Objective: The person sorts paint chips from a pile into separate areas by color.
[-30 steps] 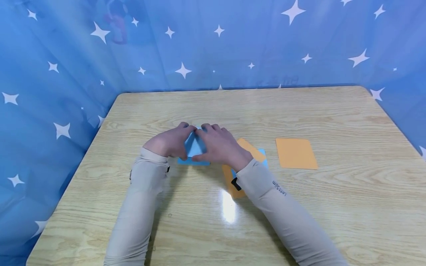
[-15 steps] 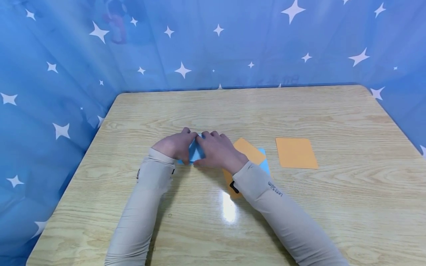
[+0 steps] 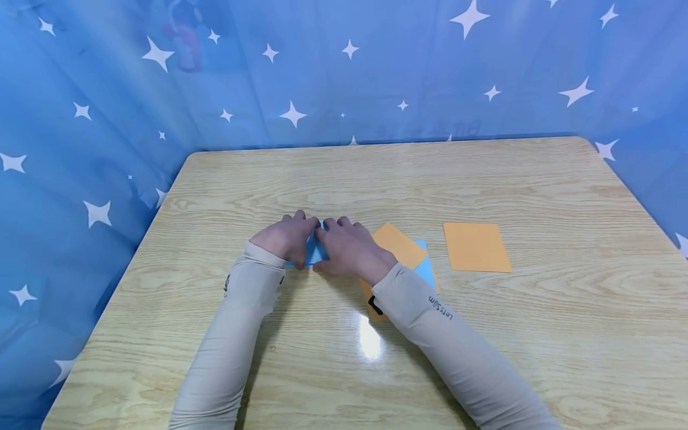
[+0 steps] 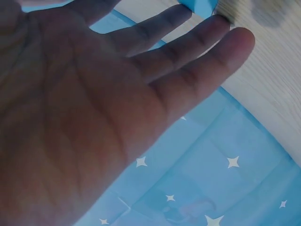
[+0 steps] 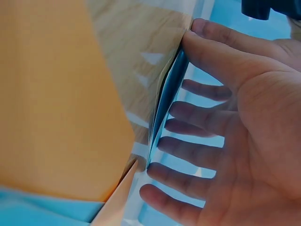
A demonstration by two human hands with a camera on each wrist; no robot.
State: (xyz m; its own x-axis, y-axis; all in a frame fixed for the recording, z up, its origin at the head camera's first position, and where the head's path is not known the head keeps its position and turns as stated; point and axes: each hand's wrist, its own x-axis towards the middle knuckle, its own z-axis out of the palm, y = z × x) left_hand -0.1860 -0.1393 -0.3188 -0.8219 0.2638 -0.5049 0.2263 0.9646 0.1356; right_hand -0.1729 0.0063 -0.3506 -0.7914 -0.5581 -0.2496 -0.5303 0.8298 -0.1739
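A folded sheet of blue paper [image 3: 314, 249] lies on the table, partly hidden beneath both hands. My left hand [image 3: 290, 237] rests on its left side and my right hand [image 3: 352, 248] on its right side, fingertips near the far edge, thumbs toward the near edge. In the right wrist view, the blue paper [image 5: 173, 84] shows edge-on with a narrow gap between its layers, and extended fingers [image 5: 195, 110] touch it. The left wrist view shows the left hand [image 4: 103, 94] with its fingers stretched out, beside a small bit of blue paper [image 4: 204, 6].
An orange and blue folded paper piece [image 3: 400, 248] lies right of the hands, partly covered by the right forearm. Farther right is a flat orange square sheet [image 3: 477, 246]. A blue star-patterned curtain [image 3: 322, 71] hangs behind the wooden table [image 3: 322, 370].
Both hands have come slightly nearer the person, and the left also rightward. The blue paper, first raised in a bent fold, now lies lower and flatter.
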